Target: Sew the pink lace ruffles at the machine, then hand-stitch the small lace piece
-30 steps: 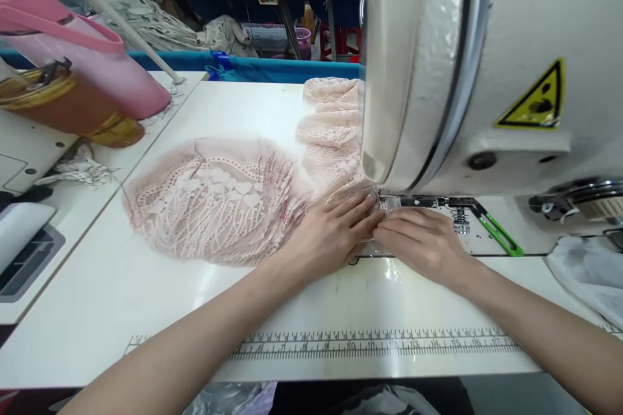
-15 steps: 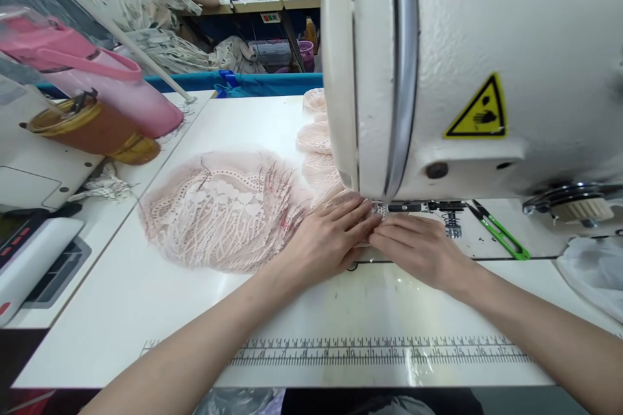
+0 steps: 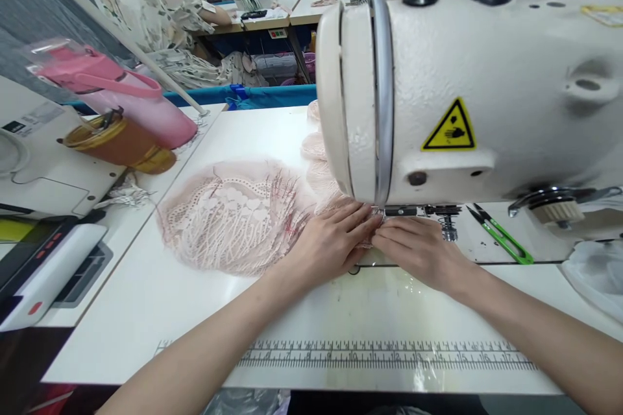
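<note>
Pale pink lace lies spread on the white tabletop in my head view, its broad rounded part left of the hands and a narrower, gathered stretch running off to the right and partly hidden behind the head of the sewing machine. My left hand is palm down on the lace, fingers together and reaching toward the spot below the machine head; the thumb is mostly hidden, so I cannot tell whether it pinches the cloth or only presses it. My right hand comes in from the other side, fingers bunched and bent, its tips just beside the left fingers at the lace edge; from here I cannot tell whether they are closed on it. Dark reddish threads show on the lace near my left wrist. To the right of my right hand, green-handled snips lie on the machine bed, and farther right I see a whitish cloth. Printed ruler markings run along the table's near edge. Off to the left, an amber cup stands just beside a pink bottle.
</note>
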A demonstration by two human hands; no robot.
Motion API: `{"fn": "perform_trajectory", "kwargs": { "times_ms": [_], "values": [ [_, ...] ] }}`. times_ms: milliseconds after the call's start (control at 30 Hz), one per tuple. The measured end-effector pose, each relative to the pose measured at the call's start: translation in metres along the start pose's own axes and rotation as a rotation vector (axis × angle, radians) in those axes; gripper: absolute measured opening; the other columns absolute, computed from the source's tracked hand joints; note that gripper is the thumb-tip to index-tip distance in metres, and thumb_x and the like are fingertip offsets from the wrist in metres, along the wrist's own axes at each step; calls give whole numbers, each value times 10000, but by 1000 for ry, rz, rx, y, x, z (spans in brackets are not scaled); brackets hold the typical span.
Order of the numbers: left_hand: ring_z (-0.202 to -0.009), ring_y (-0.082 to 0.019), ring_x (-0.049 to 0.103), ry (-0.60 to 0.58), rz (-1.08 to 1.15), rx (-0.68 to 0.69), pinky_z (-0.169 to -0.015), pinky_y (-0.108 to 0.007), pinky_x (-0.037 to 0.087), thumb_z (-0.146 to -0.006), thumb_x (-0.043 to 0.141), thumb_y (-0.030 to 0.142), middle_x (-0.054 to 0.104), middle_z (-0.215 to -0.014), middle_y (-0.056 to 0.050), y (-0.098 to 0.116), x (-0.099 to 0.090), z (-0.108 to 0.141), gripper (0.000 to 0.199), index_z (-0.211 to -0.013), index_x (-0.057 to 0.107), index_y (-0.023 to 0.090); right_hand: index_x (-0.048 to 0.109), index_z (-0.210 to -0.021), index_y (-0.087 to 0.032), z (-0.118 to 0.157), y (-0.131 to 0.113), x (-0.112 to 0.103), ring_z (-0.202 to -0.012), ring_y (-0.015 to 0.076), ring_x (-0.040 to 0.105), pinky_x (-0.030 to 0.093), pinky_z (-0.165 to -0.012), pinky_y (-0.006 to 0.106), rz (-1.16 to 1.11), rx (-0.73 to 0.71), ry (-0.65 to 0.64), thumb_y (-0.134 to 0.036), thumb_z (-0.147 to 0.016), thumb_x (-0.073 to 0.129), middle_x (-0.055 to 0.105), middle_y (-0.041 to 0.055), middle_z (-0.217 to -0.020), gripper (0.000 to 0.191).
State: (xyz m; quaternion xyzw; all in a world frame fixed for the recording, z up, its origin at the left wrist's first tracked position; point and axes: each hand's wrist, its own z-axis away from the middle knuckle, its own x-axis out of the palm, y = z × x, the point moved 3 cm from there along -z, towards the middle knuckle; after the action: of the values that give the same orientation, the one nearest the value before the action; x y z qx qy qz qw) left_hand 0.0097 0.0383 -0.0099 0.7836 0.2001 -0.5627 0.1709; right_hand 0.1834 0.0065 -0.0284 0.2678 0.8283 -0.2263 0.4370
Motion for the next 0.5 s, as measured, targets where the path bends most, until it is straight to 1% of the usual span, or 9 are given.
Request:
{"fn": "perform_trajectory", "kwargs": {
  "times_ms": [100, 300, 400, 500],
  "values": [
    [-1218, -272, 586, 10, -4, -7, -968, -418, 555, -944, 482, 253, 670, -1213, -112, 1, 0, -1, 367, -1267, 607, 130, 679, -963, -222, 1, 2, 1, -880, 141, 592, 510, -734, 268, 13, -10, -29, -138, -957, 478, 673, 20, -865, 219],
    [-1228, -271, 577, 21, -8, -11, -986, -420, 539, -945, 464, 250, 677, -1198, -107, 3, 0, -1, 366, -1263, 608, 139, 680, -1016, -233, 2, 4, -3, -930, 143, 626, 528, -781, 269, -1, 17, -14, -107, -944, 483, 695, 18, -922, 244],
    [-1219, -274, 584, 31, -24, -13, -992, -421, 534, -946, 464, 246, 671, -1212, -108, 4, -1, -2, 349, -1238, 622, 138, 666, -984, -210, 0, 4, -6, -920, 135, 633, 516, -765, 255, 1, 16, -35, -56, -932, 454, 697, 23, -930, 267],
    [-1217, -281, 585, 26, -31, -13, -1011, -436, 521, -946, 466, 240, 666, -1219, -118, 5, -2, -2, 340, -1221, 630, 126, 640, -917, -179, -2, 4, -10, -876, 128, 636, 495, -722, 251, 53, 8, -47, -4, -916, 410, 695, 23, -914, 289]
  ]
}}
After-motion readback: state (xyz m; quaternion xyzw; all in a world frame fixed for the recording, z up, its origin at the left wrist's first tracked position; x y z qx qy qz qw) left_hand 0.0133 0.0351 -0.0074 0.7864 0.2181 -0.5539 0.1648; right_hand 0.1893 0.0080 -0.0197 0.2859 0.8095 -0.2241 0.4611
